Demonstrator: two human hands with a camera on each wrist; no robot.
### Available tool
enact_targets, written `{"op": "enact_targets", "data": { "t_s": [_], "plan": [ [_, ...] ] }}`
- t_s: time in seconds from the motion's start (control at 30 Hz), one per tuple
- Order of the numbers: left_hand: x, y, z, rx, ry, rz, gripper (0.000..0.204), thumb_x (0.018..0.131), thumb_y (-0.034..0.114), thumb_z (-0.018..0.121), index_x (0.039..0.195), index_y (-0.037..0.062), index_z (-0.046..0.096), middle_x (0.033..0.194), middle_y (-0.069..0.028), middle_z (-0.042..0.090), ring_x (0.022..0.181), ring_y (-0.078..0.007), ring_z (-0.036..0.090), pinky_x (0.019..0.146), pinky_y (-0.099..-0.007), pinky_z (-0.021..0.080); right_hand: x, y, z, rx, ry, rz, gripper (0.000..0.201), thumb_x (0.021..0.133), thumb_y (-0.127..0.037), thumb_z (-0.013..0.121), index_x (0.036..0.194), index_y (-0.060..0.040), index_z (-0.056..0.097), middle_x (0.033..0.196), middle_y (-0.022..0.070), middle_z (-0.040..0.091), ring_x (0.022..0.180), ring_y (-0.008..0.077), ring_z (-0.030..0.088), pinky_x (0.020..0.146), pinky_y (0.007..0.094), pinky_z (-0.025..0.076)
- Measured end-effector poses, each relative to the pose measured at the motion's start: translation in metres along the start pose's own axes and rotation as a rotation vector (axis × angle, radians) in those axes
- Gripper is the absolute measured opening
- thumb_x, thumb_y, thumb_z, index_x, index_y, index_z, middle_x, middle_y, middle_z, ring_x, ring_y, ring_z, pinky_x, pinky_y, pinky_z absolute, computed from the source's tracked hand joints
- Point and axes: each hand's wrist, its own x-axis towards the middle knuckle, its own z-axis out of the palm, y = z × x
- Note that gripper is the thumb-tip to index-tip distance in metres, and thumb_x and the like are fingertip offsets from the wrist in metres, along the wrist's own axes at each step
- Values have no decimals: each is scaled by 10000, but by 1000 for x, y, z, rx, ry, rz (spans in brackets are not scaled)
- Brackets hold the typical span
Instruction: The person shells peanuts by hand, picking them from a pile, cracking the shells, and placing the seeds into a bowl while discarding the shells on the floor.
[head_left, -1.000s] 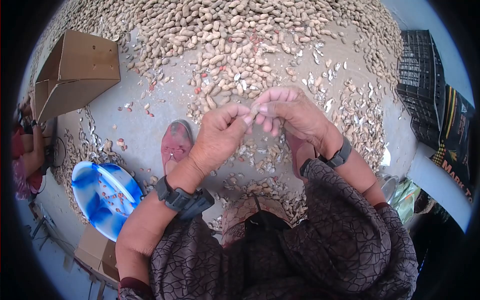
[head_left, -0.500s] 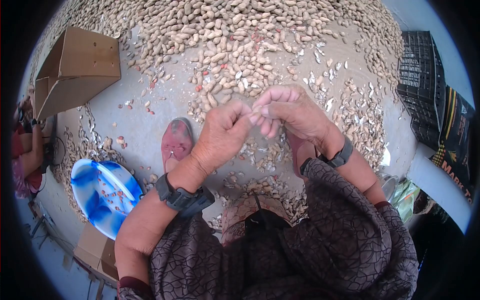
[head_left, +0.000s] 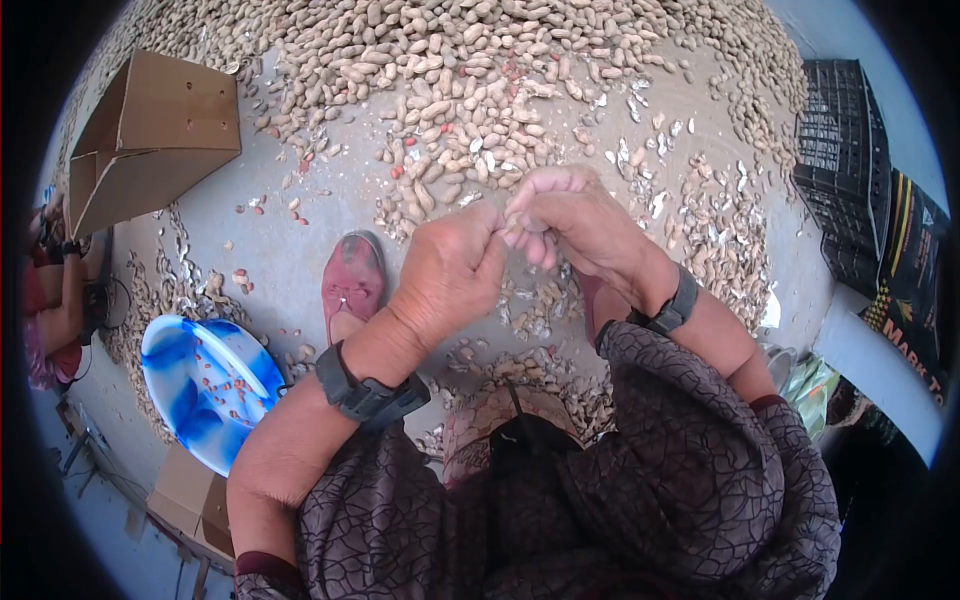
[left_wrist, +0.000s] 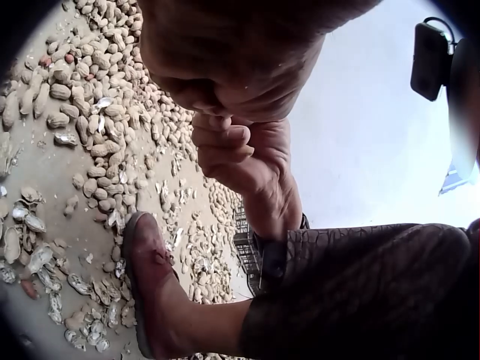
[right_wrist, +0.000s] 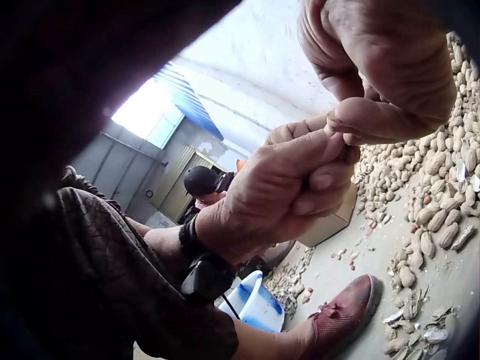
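Observation:
Both hands meet above the floor between the shoes in the head view. The left hand (head_left: 450, 262) has its back turned up, and its curled fingers and thumb pinch a small peanut (head_left: 513, 219) from one side. The right hand (head_left: 585, 225) pinches it from the other side with thumb and forefinger, its other fingers curled below. Fingertips cover most of the peanut. In the right wrist view the tips of the left hand (right_wrist: 277, 184) and right hand (right_wrist: 390, 67) touch. A large peanut heap (head_left: 450, 60) spreads beyond them.
A blue and white basin (head_left: 190, 400) with shelled kernels stands at left, below an open cardboard box (head_left: 180, 105). Empty shells (head_left: 720, 230) litter the floor. A black crate (head_left: 845, 150) stands at right. Another person (right_wrist: 206, 187) with a dark cap sits at left.
The left hand has rolled so that its back faces up more, and its wrist has shifted slightly right. The right hand has stayed nearly in place, still at the left fingertips.

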Motion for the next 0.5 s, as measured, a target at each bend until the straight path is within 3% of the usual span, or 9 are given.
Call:
{"op": "enact_targets", "data": {
  "t_s": [0.23,0.37,0.43,0.5],
  "plan": [
    [0,5,2,173,-27,51,44,766,28,504,797,-1,516,651,-167,524,604,-335,550,539,-369,433,2,5,2,-38,33,24,103,764,-39,478,806,12,557,675,97,601,425,90,517,362,186,410],
    [2,5,0,225,-30,90,51,787,49,498,790,0,511,635,-168,509,591,-323,547,528,-366,424,3,7,0,-40,19,7,120,759,-16,452,825,11,550,689,90,598,458,88,530,380,188,422],
    [3,0,-1,129,28,20,79,811,73,492,781,2,506,616,-164,490,563,-308,531,518,-358,413,3,7,-1,153,-32,-41,92,784,-28,475,829,11,545,710,79,598,504,84,545,403,181,429],
    [3,-5,-1,108,53,26,91,820,83,489,779,3,506,600,-164,475,547,-306,516,515,-352,409,4,6,1,155,-68,-56,84,798,-55,499,824,9,545,715,70,597,517,77,542,412,177,431]
  ]
}}
